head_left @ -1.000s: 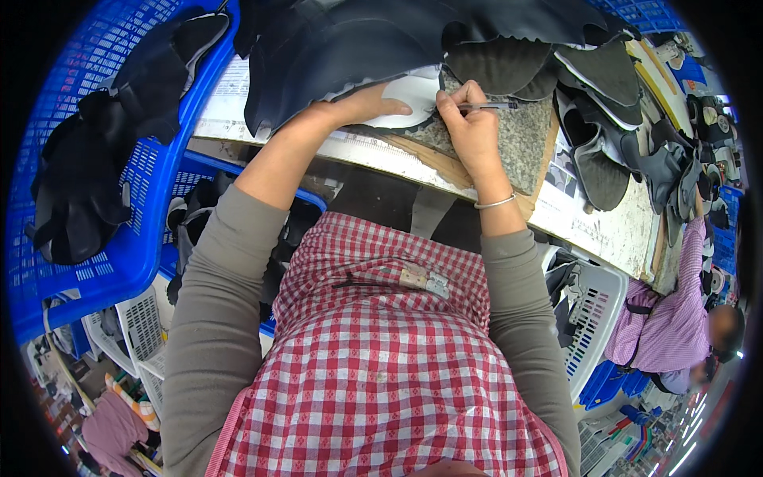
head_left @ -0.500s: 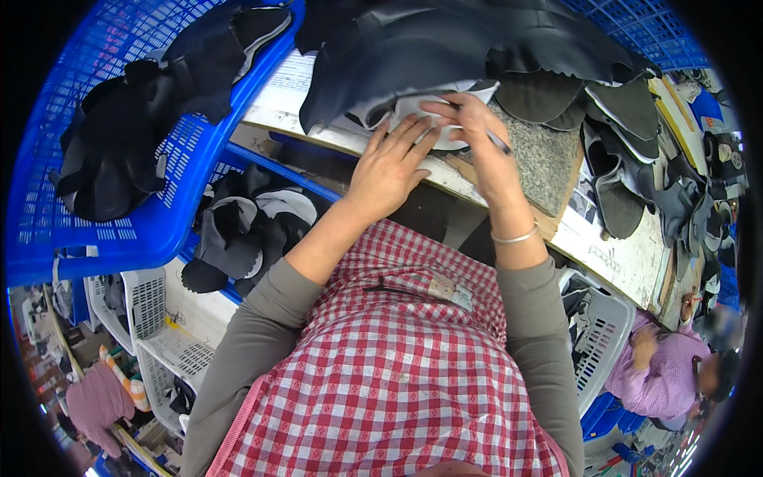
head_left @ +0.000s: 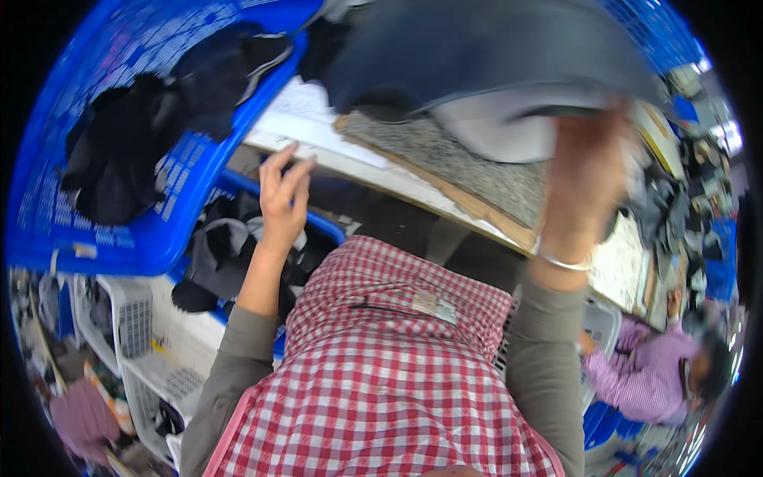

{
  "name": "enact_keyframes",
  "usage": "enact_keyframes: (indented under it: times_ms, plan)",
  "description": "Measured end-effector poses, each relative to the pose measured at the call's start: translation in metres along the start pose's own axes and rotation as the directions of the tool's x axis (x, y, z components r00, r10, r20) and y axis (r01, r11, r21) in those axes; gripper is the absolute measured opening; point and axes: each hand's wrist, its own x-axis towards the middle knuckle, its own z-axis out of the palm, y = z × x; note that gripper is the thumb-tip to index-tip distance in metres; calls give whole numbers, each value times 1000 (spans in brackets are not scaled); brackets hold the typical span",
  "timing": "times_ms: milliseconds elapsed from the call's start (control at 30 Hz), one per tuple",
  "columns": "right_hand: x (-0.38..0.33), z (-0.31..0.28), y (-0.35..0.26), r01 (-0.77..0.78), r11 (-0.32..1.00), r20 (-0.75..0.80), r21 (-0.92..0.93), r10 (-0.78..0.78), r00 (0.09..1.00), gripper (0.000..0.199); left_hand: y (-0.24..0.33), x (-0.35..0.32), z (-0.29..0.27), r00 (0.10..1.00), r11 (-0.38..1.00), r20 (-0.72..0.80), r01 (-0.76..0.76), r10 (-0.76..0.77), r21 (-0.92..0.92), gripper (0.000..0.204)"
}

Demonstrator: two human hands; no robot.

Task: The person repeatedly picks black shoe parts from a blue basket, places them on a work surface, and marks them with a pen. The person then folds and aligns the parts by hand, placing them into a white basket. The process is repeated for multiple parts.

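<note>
A broad black leather shoe-upper piece (head_left: 493, 56) with a white lining (head_left: 505, 127) is raised at an angle over a grey speckled stone slab (head_left: 445, 159). My right hand (head_left: 588, 171), smeared by motion, grips the piece at its lower right edge. Whether the pen is still in that hand cannot be made out. Off to the left, my left hand (head_left: 284, 195) hangs in front of the white bench edge, its fingers apart and slightly bent. It holds nothing.
A blue basket (head_left: 179, 211) of black pieces stands on the left, above a lower blue crate (head_left: 330, 226) of similar parts. White plastic baskets (head_left: 135, 318) are at lower left. Cut pieces (head_left: 664, 211) lie along the right. A co-worker in pink (head_left: 636, 374) sits at right.
My left hand has come off the white lining and moved left. My right hand has swung right with the leather piece, which has lifted and shifted, baring more of the slab.
</note>
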Motion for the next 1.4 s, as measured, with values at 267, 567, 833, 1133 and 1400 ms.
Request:
enact_keyframes:
  times_ms: [267,567,833,1133,1400]
  plan:
    - [134,-35,26,-204,944,-197,-261,154,968,53,-135,60,-53,918,898,-377,267,-126,349,49]
    - [27,-63,74,118,764,138,-635,-39,990,54,-240,172,-72,550,523,-108,691,-828,-499,74]
    - [-18,-51,46,210,746,409,-632,92,908,35,-86,201,-154,908,488,-168,45,-383,-872,20]
    - [-37,-28,80,-164,963,301,-214,224,927,57,-22,222,-87,978,596,160,211,-137,-775,39]
    - [-25,-99,156,41,423,4,-905,-89,996,37,124,153,78,914,912,93,-377,394,-163,36]
